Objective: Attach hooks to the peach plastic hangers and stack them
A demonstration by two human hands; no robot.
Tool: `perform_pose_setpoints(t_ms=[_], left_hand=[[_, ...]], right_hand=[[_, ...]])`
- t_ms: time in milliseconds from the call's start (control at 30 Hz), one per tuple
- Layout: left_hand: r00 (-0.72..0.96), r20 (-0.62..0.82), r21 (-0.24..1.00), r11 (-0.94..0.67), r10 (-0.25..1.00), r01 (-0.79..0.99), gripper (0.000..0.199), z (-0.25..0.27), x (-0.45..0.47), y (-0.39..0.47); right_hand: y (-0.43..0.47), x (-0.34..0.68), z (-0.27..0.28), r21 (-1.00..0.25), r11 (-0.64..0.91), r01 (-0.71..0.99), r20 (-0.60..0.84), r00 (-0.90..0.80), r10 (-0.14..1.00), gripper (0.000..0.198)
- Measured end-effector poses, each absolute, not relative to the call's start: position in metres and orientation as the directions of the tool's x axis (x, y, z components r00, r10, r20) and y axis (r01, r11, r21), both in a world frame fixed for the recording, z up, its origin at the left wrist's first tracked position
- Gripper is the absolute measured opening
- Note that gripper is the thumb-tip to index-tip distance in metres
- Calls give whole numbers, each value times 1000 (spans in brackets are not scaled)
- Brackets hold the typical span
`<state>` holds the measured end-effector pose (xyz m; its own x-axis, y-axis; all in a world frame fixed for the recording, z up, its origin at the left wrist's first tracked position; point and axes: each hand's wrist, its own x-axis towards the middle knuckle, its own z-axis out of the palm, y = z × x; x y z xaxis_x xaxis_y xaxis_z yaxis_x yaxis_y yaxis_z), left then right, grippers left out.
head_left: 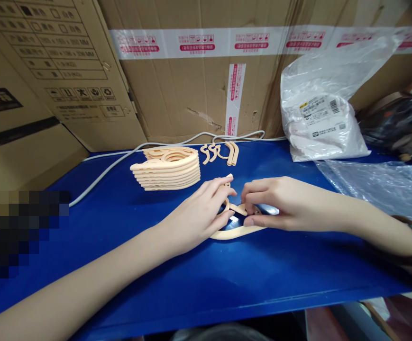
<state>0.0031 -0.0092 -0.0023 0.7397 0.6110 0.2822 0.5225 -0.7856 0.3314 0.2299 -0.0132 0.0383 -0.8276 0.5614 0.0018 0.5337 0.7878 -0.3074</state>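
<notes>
Hanger piece: a peach plastic hanger part (234, 232) lies on the blue bench (198, 279), between both hands.
Left hand (206, 213): fingers curled, pinching its hooked end.
Right hand (273, 203): fingertips pressed down on the middle joint.
Stack: finished hangers (166, 168) piled just behind.
Loose parts: small hooks (220, 152) by the white cable (120, 161).
Bag: plastic bag (323, 113), far right against the cardboard boxes (191, 94).
</notes>
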Motion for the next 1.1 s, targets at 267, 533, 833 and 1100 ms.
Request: perform_pose_setpoints(t_ms=[267,533,833,1100], left_hand=[[720,264,350,-760,642,548,27,-2,3,-8],[701,289,388,-749,652,537,27,-4,2,-7],[702,291,469,-737,650,487,28,-7,2,-4],[708,257,492,-720,658,490,31,-8,2,-5]], right_hand=[[-20,223,32,-212,838,503,11,-856,517,28],[-23,222,31,-286,843,456,31,-875,483,15],[-23,222,30,-327,835,444,52,-873,484,9],[-18,224,30,-313,813,490,42,-848,528,11]])
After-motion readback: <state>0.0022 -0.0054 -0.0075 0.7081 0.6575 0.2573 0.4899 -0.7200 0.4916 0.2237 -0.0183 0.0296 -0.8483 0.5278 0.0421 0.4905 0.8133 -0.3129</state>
